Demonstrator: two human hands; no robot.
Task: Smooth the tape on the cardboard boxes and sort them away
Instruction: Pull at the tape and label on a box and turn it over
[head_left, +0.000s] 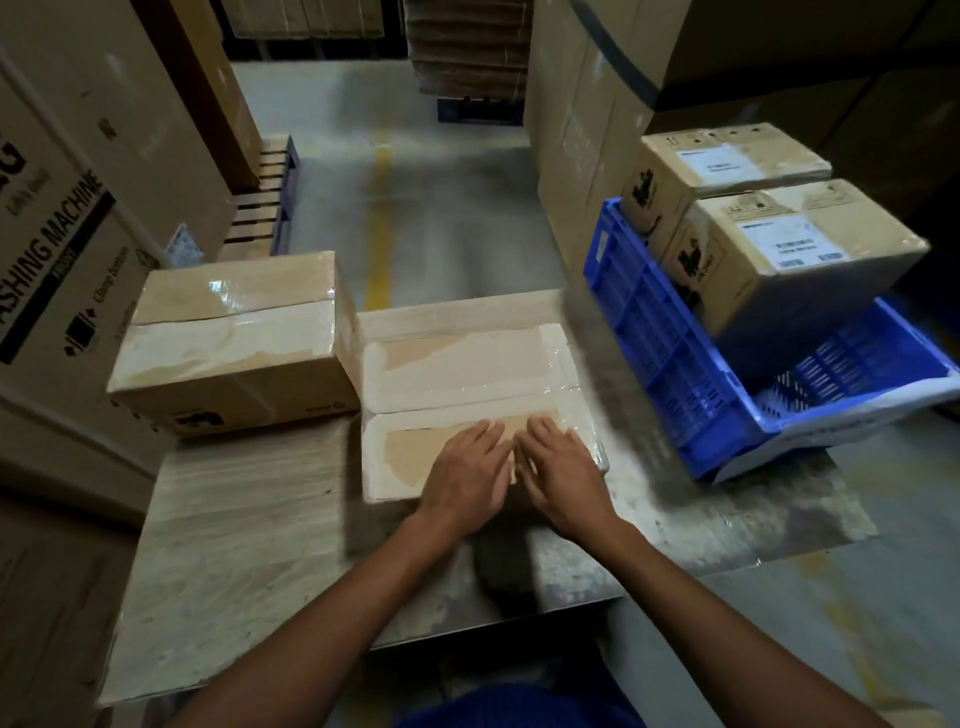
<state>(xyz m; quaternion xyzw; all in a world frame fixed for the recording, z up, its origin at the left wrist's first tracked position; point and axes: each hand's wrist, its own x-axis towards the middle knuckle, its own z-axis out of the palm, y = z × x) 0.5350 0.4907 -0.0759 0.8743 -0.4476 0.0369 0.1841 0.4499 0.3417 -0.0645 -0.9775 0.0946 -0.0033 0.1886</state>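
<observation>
My left hand (467, 467) and right hand (563, 470) lie flat side by side, fingers straight and slightly spread, pressing the tape (467, 400) on the cardboard box (395, 467) before me on the table (234, 519). A second taped box (234, 332) waits at its left. Farther right, two labelled boxes (789, 249) sit in a blue crate (675, 364), so the sorting looks partly done.
</observation>
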